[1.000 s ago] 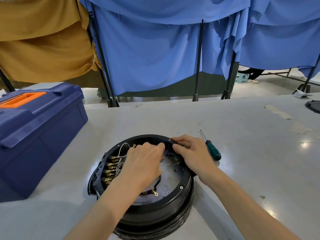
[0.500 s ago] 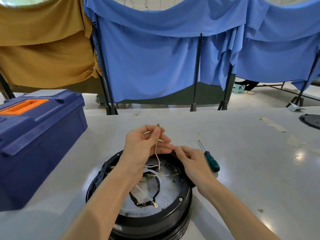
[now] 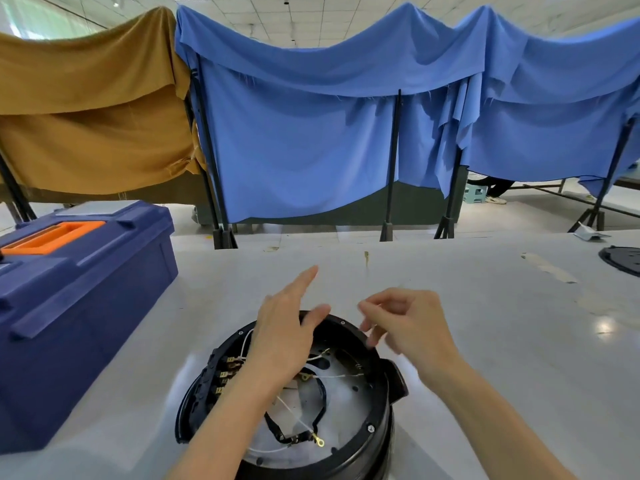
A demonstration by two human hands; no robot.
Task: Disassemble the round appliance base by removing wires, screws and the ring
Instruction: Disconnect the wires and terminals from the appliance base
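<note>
Wire removal in hand. Round base (image 3: pixel 381 410) on table (image 3: pixel 485 341), beneath both hands. Left hand (image 3: pixel 284 337) fingers straight, released; right hand (image 3: pixel 412 323) curled, blurred, grasp unclear. Next: pinch white wires (image 3: pixel 332 376) near terminals (image 3: pixel 228 367), pull gently.

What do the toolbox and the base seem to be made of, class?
Toolbox: likely moulded plastic, matt blue, with raised ribs. Base: glossy black shell, probably plastic, by its reflections; its pale inner plate looks like metal.

bare left hand (image 3: pixel 287 330) raised palm down, fingers straight and spread, forefinger pointing forward, bare right hand (image 3: pixel 410 323) just beside it and apart, fingers loosely curled, motion-blurred, grip unclear
</note>
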